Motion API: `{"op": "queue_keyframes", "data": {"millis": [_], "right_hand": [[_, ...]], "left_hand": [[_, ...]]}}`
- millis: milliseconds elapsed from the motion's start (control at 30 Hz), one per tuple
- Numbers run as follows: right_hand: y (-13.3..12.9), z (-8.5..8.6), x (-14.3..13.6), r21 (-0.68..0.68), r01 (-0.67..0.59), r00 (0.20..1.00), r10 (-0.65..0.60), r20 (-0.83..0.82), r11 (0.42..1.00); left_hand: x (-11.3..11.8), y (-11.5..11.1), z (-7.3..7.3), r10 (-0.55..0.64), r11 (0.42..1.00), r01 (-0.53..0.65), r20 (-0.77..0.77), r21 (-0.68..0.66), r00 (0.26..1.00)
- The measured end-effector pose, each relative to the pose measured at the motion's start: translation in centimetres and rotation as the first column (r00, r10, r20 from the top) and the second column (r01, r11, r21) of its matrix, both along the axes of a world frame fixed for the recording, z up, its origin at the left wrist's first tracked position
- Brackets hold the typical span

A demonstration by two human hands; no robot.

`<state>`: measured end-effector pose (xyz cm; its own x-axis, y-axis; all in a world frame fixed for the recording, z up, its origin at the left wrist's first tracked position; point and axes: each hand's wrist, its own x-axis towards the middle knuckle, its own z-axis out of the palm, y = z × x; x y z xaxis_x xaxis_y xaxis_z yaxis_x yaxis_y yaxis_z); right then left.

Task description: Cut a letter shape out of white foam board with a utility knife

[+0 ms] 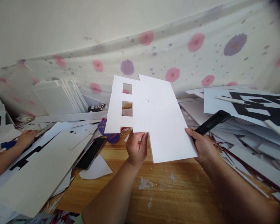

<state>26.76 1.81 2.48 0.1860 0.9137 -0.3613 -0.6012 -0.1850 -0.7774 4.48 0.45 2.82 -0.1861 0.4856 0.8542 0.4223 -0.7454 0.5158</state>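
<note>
Item: one white foam board, held up, tilted, above the wooden worktop. Outline stepped at top and bottom edges; two squarish openings cut through near the left side, with an open notch below them; faint marks on the face; surface otherwise plain.

Left hand: lower edge pinched near the step. Right hand: lower right corner gripped, with a black-handled cutter held alongside; blade not discernible.

Stage, as judged: cut piece being held up and viewed. Any shift of grip would call for the board to be kept supported and the cutter kept off its face.

Adjacent: smartphone, pointed white offcut, purple container. At far left, another person's hand.
</note>
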Motion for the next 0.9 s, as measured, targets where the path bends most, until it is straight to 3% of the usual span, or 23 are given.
{"op": "queue_keyframes", "data": {"millis": [233,500,733,900], "right_hand": [[0.0,-0.4,-0.2,-0.022,-0.015,1.0,0.015,-0.021,1.0],[-0.3,-0.3,-0.2,-0.008,-0.021,0.997,0.02,-0.075,1.0],[-0.4,0.3,-0.1,-0.008,0.019,0.996,-0.02,-0.083,1.0],[-0.1,0.3,0.3,0.025,0.048,0.995,-0.045,-0.086,0.999]], "left_hand": [[0.3,-0.2,0.5,0.091,0.99,-0.085,-0.053,0.111,0.994],[0.5,-0.3,0.0,0.074,0.994,-0.076,0.029,0.075,0.997],[0.7,-0.4,-0.3,-0.043,0.994,0.056,0.145,-0.088,0.988],[0.9,-0.5,0.3,-0.18,0.93,0.259,0.292,-0.259,0.939]]}}
